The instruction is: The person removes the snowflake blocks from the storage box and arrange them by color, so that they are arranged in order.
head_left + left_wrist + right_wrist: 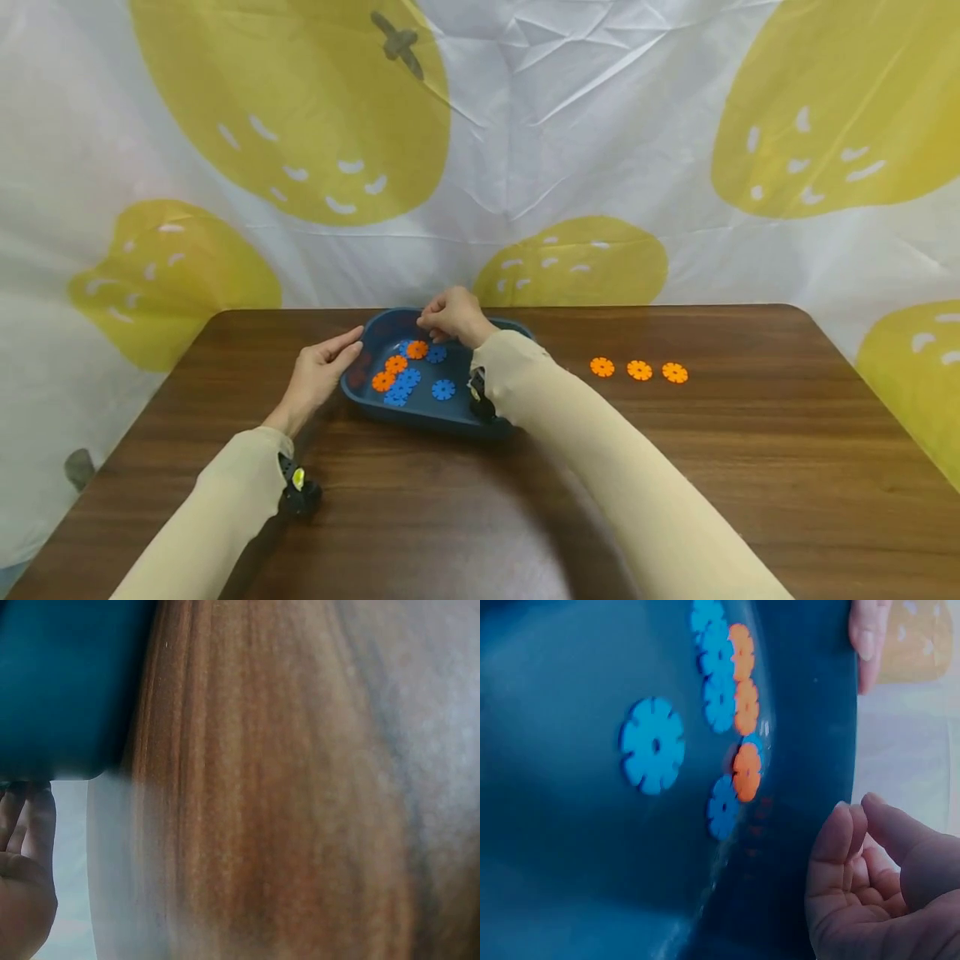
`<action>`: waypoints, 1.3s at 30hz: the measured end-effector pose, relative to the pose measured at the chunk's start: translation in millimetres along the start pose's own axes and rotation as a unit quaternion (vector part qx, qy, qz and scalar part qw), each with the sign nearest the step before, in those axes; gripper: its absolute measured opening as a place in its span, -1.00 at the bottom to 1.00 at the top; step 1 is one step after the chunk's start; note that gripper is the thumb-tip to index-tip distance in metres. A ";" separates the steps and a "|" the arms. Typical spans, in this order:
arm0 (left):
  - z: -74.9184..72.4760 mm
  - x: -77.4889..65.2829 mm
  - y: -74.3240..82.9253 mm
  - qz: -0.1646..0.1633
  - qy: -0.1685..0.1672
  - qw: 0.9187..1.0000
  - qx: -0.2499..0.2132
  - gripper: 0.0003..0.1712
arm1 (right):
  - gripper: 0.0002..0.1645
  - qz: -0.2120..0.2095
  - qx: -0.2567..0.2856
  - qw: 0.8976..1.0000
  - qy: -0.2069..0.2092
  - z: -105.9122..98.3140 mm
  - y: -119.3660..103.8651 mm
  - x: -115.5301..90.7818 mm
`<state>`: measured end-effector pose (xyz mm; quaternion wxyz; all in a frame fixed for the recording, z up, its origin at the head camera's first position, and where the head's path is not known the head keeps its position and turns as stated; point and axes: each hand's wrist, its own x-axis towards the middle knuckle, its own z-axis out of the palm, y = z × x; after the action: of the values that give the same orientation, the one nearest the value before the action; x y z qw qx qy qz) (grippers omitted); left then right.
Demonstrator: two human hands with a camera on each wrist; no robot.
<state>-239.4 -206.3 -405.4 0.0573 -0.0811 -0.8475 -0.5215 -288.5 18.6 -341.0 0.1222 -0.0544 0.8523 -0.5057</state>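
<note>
A dark blue plastic tray (442,423) stands near the table's back edge. Inside lie three orange notched discs (396,364) and several blue notched discs (443,389), most of them bunched toward the left end. My left hand (318,375) touches the tray's left rim from outside with fairly straight fingers; its fingertips (865,645) also show at the rim in the right wrist view. Over the tray's back part is my right hand (457,317). Its thumb and curled fingers come close together in the right wrist view, and no disc shows between them.
Three more orange discs (639,370) lie in a row on the brown wooden table (720,467), to the right of the tray. A white cloth with yellow fruit shapes (570,258) hangs behind the table.
</note>
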 end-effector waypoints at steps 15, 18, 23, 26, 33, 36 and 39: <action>-5.8 -2.5 2.1 -0.003 -0.012 1.000 -0.002 -0.49 | -0.84 0.085 0.062 0.994 -0.002 7.0 -7.5 -3.3; -6.2 -2.9 2.0 -0.003 -0.010 1.000 0.006 -0.50 | -0.89 0.114 0.092 0.989 0.006 8.0 -8.3 -2.0; -3.2 -0.5 1.5 0.004 -0.001 1.000 0.008 -0.52 | -0.90 0.151 0.144 0.977 0.033 11.0 -5.7 -3.1; -1.4 0.5 1.3 0.003 0.002 1.000 0.007 -0.52 | -0.86 0.168 0.174 0.969 0.051 14.6 -3.6 -6.0; 0.3 -0.5 0.6 -0.009 -0.001 1.000 0.008 -0.49 | -0.78 0.184 0.216 0.955 0.087 21.3 3.7 -9.7; 0.5 -0.9 1.0 -0.010 -0.001 1.000 0.006 -0.49 | -0.78 0.193 0.226 0.951 0.089 24.8 7.3 -7.1; 1.5 -0.7 2.2 -0.008 0.003 1.000 0.006 -0.51 | -0.78 0.207 0.231 0.946 0.094 29.1 12.7 -3.5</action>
<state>-238.2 -204.0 -404.3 0.0558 -0.0725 -0.8509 -0.5174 -277.0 0.7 -364.9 0.1525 0.2009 0.7123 -0.6550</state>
